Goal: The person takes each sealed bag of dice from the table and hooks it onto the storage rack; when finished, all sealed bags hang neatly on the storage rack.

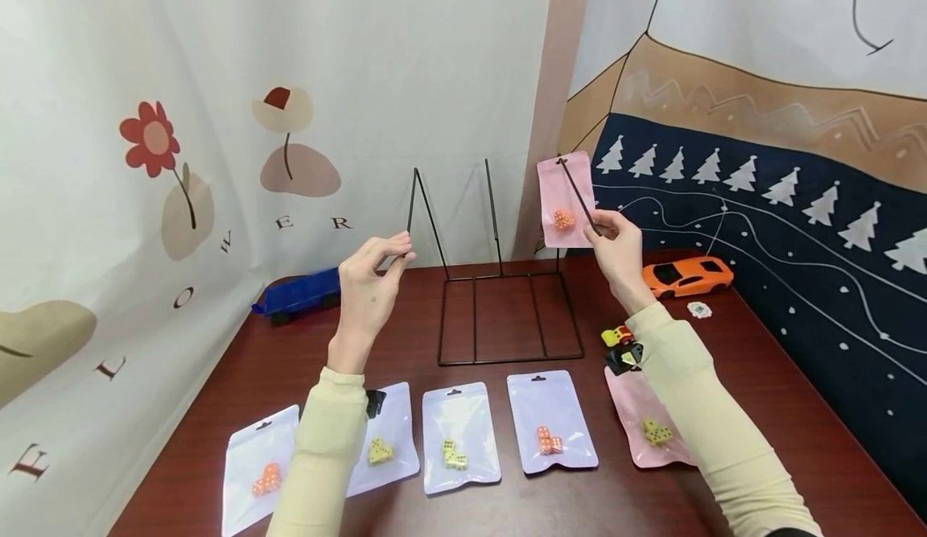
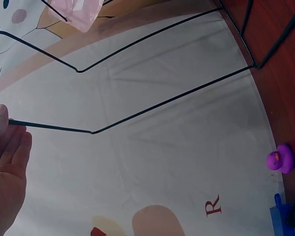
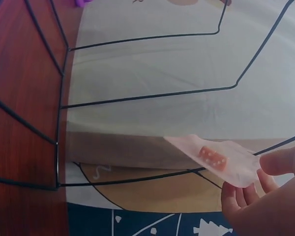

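Observation:
A black wire rack [image 1: 510,360] with three bent prongs stands on the table. My left hand [image 1: 371,283] pinches the front tip of its left prong [image 2: 49,126], thumb against fingers. On the right prong [image 1: 575,187] hangs a pink zip pouch [image 1: 554,191] with orange dice [image 1: 564,220] showing near its bottom. My right hand [image 1: 621,251] is at the pouch's right edge; in the right wrist view its thumb and fingers [image 3: 279,162] pinch that pouch [image 3: 191,147], beside the prong. The rack's middle prong [image 1: 492,199] carries nothing.
Several pale lilac pouches of dice [image 1: 461,424] and a pink one [image 1: 652,424] lie in a row in front. Behind them are a blue toy truck [image 1: 298,295], orange toy car [image 1: 688,276], small yellow-red toy [image 1: 617,336] and white disc [image 1: 699,310]. A purple duck [image 2: 283,158] stands by the curtain.

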{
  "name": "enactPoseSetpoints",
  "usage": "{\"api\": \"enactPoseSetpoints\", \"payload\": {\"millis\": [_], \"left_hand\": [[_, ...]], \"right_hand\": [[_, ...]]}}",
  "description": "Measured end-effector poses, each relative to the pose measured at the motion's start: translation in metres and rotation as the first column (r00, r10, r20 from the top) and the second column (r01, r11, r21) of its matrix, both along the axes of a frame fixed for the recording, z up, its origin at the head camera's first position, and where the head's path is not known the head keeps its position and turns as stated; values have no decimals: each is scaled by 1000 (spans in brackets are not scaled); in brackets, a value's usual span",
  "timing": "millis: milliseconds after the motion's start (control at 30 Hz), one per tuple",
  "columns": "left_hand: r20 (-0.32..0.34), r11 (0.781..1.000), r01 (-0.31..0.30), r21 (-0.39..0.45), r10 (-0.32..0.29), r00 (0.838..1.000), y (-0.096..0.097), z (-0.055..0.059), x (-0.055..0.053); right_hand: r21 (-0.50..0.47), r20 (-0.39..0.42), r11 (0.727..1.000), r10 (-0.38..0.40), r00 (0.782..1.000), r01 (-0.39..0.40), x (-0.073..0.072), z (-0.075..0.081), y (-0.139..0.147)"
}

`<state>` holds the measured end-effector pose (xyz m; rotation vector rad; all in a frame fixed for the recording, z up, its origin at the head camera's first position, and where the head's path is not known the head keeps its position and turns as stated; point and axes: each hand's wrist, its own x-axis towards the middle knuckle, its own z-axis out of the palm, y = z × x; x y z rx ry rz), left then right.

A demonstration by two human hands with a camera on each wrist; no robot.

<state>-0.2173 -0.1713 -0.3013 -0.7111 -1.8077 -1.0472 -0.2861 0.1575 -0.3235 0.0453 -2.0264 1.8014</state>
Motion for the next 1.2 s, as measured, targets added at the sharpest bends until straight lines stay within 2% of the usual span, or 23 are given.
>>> {"api": "enactPoseSetpoints", "payload": {"millis": [100, 333, 667, 1000, 1200], "left_hand": [[-3, 1000, 2, 4, -2, 1000, 0, -1, 0], [-2, 1000, 7, 9, -7, 1000, 0, -5, -1], [-2, 1000, -1, 20, 1, 1000, -1, -5, -1], [-8, 999, 6, 41, -5, 1000, 1, -5, -2], [-1, 996, 1, 85, -1, 1000, 2, -6, -1]], "right_hand": [[-8, -35, 1000, -2, 999, 2, 0, 0, 3], [-26, -114, 999, -47, 992, 44, 12, 8, 15], [-85, -127, 994, -75, 989, 64, 41, 13, 30], [-114, -167, 993, 18, 986, -38, 74, 19, 32], [19, -187, 998, 60, 981, -57, 90, 26, 40]]}}
